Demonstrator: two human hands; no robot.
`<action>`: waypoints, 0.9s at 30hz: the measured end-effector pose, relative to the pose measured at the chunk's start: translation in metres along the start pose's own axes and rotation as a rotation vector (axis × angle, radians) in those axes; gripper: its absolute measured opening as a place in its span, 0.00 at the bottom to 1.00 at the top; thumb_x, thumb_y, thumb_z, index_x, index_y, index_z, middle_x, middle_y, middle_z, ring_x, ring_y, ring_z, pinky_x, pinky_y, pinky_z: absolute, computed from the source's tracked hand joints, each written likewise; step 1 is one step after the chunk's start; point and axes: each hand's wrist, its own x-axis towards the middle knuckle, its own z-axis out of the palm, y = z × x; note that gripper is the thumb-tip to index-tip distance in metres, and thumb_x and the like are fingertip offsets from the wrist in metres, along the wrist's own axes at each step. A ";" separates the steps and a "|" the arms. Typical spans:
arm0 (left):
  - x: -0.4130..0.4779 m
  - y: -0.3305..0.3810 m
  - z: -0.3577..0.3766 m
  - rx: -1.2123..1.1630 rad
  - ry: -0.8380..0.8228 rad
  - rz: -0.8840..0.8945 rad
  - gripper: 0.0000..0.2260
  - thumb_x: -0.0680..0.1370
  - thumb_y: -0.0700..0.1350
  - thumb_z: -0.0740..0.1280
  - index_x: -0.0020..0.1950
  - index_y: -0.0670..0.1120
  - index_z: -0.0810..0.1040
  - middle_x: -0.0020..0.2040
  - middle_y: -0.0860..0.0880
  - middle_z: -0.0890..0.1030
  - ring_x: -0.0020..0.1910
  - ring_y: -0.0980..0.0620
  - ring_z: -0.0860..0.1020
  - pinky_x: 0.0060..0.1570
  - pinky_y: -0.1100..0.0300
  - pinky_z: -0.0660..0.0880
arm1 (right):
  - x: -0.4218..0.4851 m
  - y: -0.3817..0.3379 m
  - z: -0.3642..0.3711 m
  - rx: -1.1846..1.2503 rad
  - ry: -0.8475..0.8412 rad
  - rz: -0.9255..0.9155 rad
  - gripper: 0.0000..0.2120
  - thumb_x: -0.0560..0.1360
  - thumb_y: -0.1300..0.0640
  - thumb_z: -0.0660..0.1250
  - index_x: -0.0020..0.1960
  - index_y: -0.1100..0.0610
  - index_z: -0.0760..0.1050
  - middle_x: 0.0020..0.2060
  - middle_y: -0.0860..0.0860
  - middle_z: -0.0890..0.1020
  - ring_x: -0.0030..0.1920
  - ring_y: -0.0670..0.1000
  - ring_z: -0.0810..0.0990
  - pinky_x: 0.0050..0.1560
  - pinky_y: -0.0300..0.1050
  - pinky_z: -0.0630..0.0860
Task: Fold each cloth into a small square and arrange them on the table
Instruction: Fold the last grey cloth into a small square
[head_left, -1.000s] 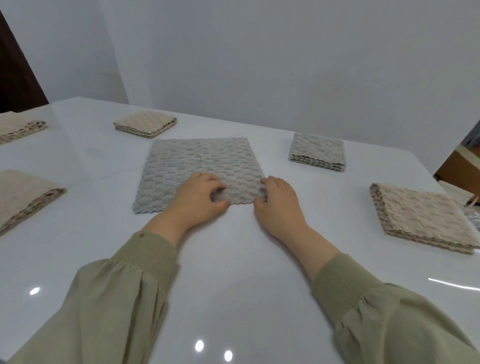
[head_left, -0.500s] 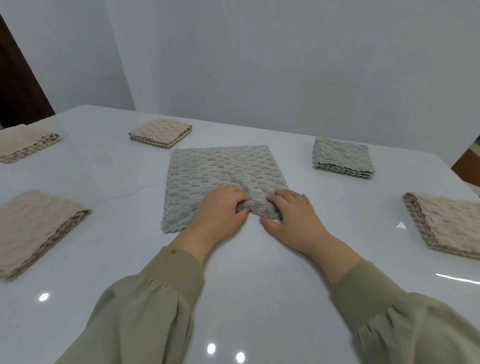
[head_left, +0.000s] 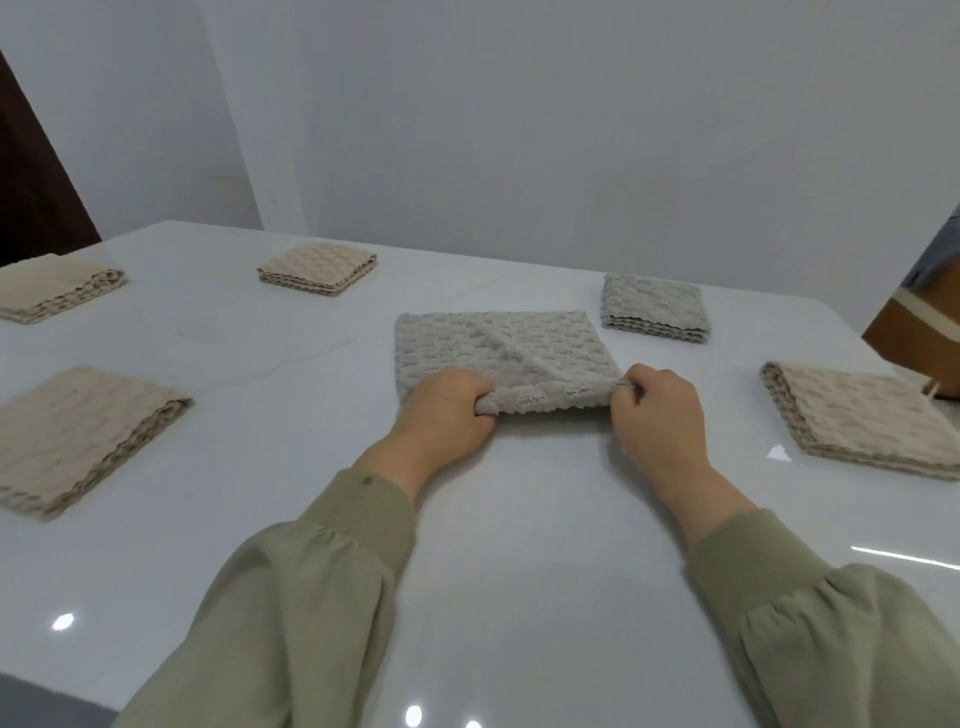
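The grey cloth (head_left: 501, 345) lies at the middle of the table (head_left: 519, 545), straight ahead at 12 o'clock from the person. A raised crease runs slantwise across its top. Its near edge is lifted a little off the surface. The left hand (head_left: 441, 410) grips the near-left corner with curled fingers, and the right hand (head_left: 660, 415) pinches the near-right corner between thumb and fingers. The edge is drawn taut between them. Both arms wear olive sleeves (head_left: 311, 597).

Five folded cloths sit apart around the grey cloth. A grey square (head_left: 654, 309) lies at 1 o'clock, near its far-right corner. The right beige square (head_left: 862, 415) lies at 3 o'clock. The far beige square (head_left: 318, 269) is at 11 o'clock, the left beige square (head_left: 57, 288) at 10 o'clock by the table's edge, and the near beige square (head_left: 78, 436) at 9 o'clock.

The table is white, glossy and faintly veined, with bright lamp glints near the person. A plain pale wall (head_left: 571, 130) stands behind it. A dark brown panel (head_left: 31, 182) shows at the left edge, and a brown wooden piece (head_left: 914, 332) at the right edge.
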 end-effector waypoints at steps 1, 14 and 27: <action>-0.004 0.007 0.000 -0.037 -0.018 0.012 0.04 0.72 0.41 0.64 0.37 0.44 0.76 0.37 0.48 0.77 0.42 0.47 0.74 0.40 0.55 0.69 | -0.003 0.004 -0.005 -0.004 0.006 -0.004 0.11 0.66 0.58 0.54 0.29 0.65 0.65 0.24 0.62 0.70 0.30 0.61 0.68 0.33 0.48 0.52; -0.032 0.016 -0.023 -0.889 0.065 -0.350 0.10 0.80 0.48 0.62 0.47 0.46 0.82 0.42 0.46 0.85 0.44 0.46 0.83 0.41 0.59 0.78 | -0.031 0.013 -0.052 0.342 0.170 0.118 0.25 0.71 0.47 0.50 0.32 0.67 0.70 0.28 0.62 0.75 0.32 0.60 0.72 0.34 0.51 0.69; -0.026 0.006 -0.013 -0.280 0.076 -0.192 0.09 0.78 0.46 0.63 0.47 0.47 0.84 0.49 0.53 0.83 0.43 0.58 0.79 0.44 0.61 0.74 | -0.013 -0.001 -0.063 -0.223 -0.507 0.106 0.26 0.76 0.42 0.55 0.28 0.58 0.70 0.26 0.56 0.79 0.27 0.57 0.75 0.40 0.50 0.80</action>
